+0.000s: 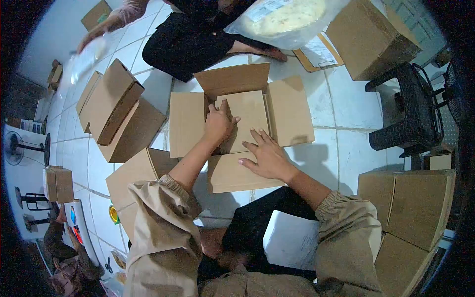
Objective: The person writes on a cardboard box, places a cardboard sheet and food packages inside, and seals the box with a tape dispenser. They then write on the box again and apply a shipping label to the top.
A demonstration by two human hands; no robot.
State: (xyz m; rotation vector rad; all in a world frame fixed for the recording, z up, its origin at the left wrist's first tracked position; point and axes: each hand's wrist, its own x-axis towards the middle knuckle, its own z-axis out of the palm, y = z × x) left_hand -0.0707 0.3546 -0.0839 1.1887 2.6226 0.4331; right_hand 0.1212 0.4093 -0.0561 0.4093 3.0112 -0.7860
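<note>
An open cardboard box [292,114] stands on the tiled floor in front of me, its four flaps folded outward. Inside it lies a flat cardboard piece [250,111]. My left hand [220,123] rests on that piece near its left side, fingers apart and holding nothing. Over the box's near edge and near flap [237,175] is my right hand [264,156], fingers spread, also holding nothing. White papers [291,240] lie on my lap.
Across from me sits a person [173,44] beside a clear bag with a pale round item [287,17]. Cardboard boxes [118,114] stand left, another box [405,213] right. A clipboard [316,52] and black stool [405,109] are at right, yellow tape [114,214] at left.
</note>
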